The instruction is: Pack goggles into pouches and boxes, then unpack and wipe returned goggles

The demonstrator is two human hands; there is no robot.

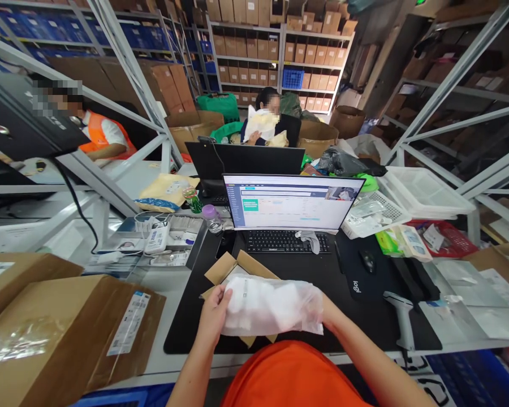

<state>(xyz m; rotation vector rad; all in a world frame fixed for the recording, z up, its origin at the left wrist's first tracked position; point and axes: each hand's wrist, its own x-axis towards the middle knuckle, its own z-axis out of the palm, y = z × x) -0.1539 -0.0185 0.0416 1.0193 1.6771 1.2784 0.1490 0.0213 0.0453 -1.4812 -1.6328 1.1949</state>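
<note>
I hold a clear plastic bag with a white item inside [271, 305] over a small open cardboard box [231, 268] on the black desk mat [348, 308]. My left hand [214, 314] grips the bag's left end. My right hand [328, 314] is mostly hidden behind the bag's right end and grips it there.
A monitor [290, 202] and keyboard [284, 242] stand behind the box. A mouse [368, 260] and a barcode scanner [401, 316] lie to the right, cardboard boxes [63, 333] to the left. Two other people sit farther back among the shelves.
</note>
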